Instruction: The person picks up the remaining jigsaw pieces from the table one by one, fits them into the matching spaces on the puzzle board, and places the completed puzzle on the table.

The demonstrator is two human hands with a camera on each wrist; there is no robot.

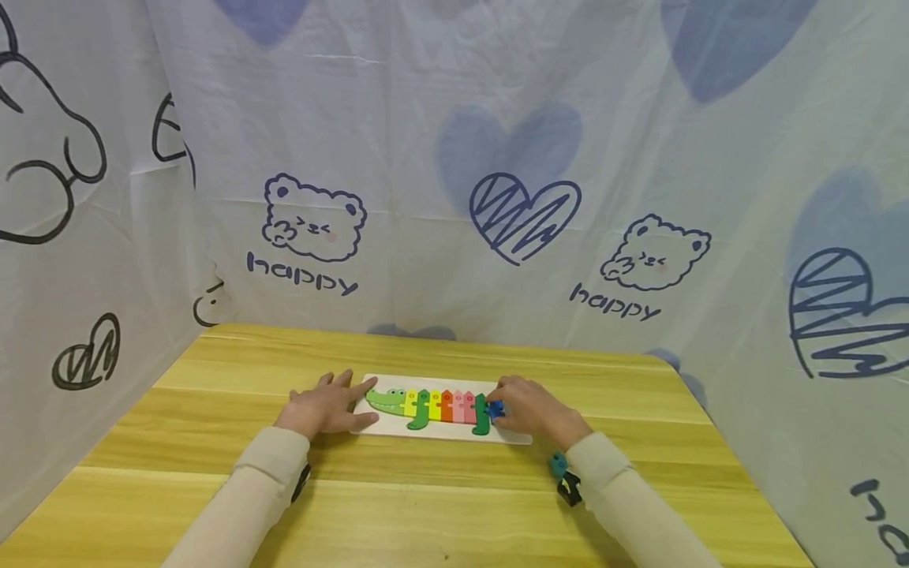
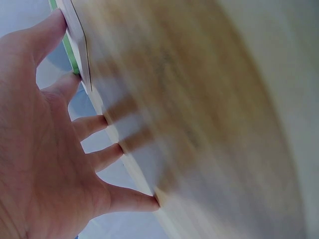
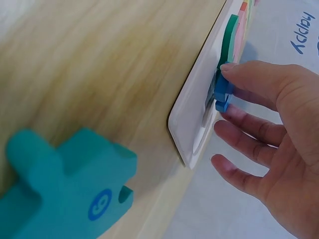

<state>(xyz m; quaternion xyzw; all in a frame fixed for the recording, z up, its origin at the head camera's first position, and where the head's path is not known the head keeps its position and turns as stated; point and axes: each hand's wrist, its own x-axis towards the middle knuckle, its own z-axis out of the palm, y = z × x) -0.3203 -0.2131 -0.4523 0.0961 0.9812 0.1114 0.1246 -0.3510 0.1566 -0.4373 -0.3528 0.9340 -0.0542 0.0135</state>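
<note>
A white puzzle board [image 1: 449, 431] lies on the wooden table, bearing a crocodile made of coloured interlocking pieces, with a green head [image 1: 387, 401] at the left. Fingers spread, my left hand [image 1: 328, 406] rests at the board's left end; its thumb and forefinger touch the edge [image 2: 75, 30]. At the other end my right hand [image 1: 534, 409] pinches a blue puzzle piece [image 3: 223, 89] between thumb and fingers, beside the dark green leg piece [image 3: 230, 37]. In the right wrist view, part of the tail-end recess shows below the blue piece.
A loose teal puzzle piece [image 3: 75, 184] with a blue digit lies on the table near my right wrist. Beside it in the head view is a black object [image 1: 570, 489] at the sleeve. Printed white cloth [image 1: 419, 237] hangs behind the table and at both sides.
</note>
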